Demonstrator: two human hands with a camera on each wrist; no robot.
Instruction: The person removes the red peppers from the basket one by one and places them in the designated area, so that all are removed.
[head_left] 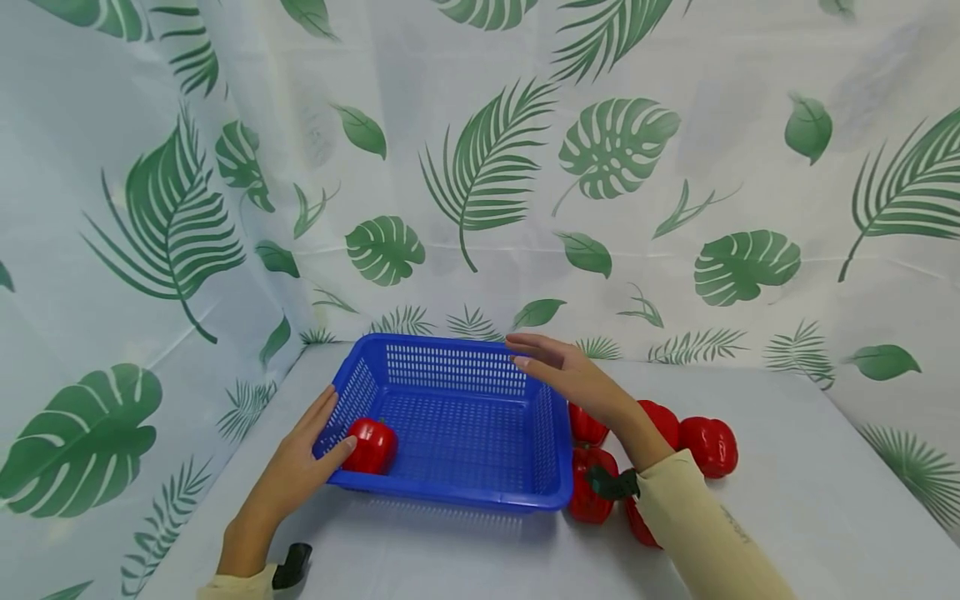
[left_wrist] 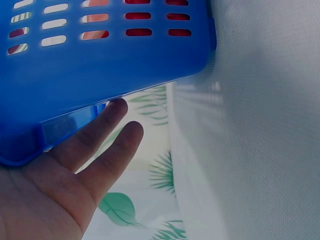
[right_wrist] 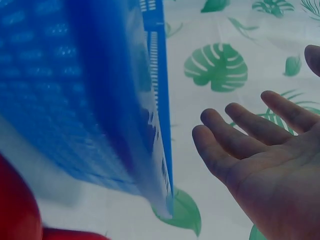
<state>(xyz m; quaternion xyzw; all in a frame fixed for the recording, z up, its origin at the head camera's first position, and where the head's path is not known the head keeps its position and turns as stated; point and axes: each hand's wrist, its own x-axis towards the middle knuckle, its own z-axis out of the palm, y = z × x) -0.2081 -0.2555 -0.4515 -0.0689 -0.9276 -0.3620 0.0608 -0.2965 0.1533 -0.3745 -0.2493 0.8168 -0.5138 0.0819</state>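
A blue plastic basket [head_left: 457,495] with slotted walls stands on the table in the head view. One shiny red bell pepper [head_left: 372,446] lies inside it, at the front left corner. My left hand [head_left: 300,458] is at the basket's left rim, thumb towards the pepper and fingers stretched along the outside. The left wrist view has two straight fingers [left_wrist: 112,145] right at the rim. Above the right rim, my right hand [head_left: 566,375] is spread with nothing in it. In the right wrist view its palm [right_wrist: 280,180] faces the camera, apart from the basket.
Several red bell peppers [head_left: 708,447] lie on the table right of the basket, partly under my right forearm. The white tabletop [head_left: 795,517] extends to the right. White sheets with green leaf prints [head_left: 480,125] stand behind and at the left.
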